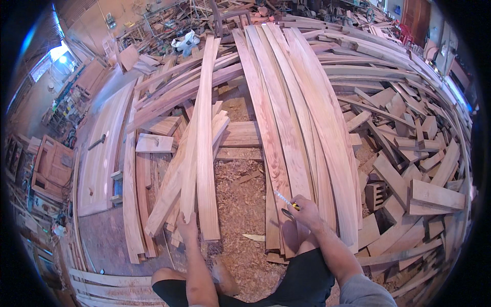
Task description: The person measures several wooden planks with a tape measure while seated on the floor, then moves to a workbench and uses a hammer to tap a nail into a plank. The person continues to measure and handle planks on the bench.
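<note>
My left hand [187, 226] is closed around the near end of a long, narrow wooden board [190, 179], which leans away from me across other pieces. Just right of it, another pale board [205, 153] runs far back. My right hand [305, 211] grips a yellow and black tape measure [295, 205]. A short length of its pale blade [282, 197] sticks out to the left, over the long reddish boards [276, 148] lying side by side. Where the fingers wrap the case, part of it is hidden.
Wood shavings [240, 204] cover the ground between the boards. Offcut blocks [404, 174] are heaped at the right. A wide panel [102, 153] with a hammer-like tool [97, 142] on it stands at the left. A chair [228, 18] and a white bag [185, 42] are at the back.
</note>
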Motion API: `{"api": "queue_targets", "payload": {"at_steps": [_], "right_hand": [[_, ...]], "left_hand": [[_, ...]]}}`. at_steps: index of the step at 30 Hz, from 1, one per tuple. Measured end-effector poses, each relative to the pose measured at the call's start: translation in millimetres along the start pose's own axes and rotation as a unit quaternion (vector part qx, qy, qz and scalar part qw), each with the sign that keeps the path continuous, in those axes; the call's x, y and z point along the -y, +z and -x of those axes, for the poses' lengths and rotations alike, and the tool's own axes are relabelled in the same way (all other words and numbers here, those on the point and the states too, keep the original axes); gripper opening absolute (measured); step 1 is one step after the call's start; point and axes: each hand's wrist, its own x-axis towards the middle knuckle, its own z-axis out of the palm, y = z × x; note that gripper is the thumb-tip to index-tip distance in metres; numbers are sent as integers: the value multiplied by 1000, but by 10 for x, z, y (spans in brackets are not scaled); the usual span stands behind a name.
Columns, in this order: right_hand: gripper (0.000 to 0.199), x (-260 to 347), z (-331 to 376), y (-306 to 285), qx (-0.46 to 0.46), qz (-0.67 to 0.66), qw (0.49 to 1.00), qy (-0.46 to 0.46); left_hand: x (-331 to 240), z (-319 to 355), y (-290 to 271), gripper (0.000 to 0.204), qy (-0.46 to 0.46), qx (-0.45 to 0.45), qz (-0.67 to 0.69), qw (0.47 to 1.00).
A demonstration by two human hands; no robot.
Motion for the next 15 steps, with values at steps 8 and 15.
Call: {"api": "queue_targets", "payload": {"at_steps": [8, 15], "right_hand": [[23, -195, 13, 56, 123, 83, 988, 40], [27, -239, 25, 69, 102, 81, 991, 14]], "left_hand": [[-459, 622, 273, 58, -140, 296, 297, 897], [-793, 1393, 592, 45, -77, 454, 234, 856]]}}
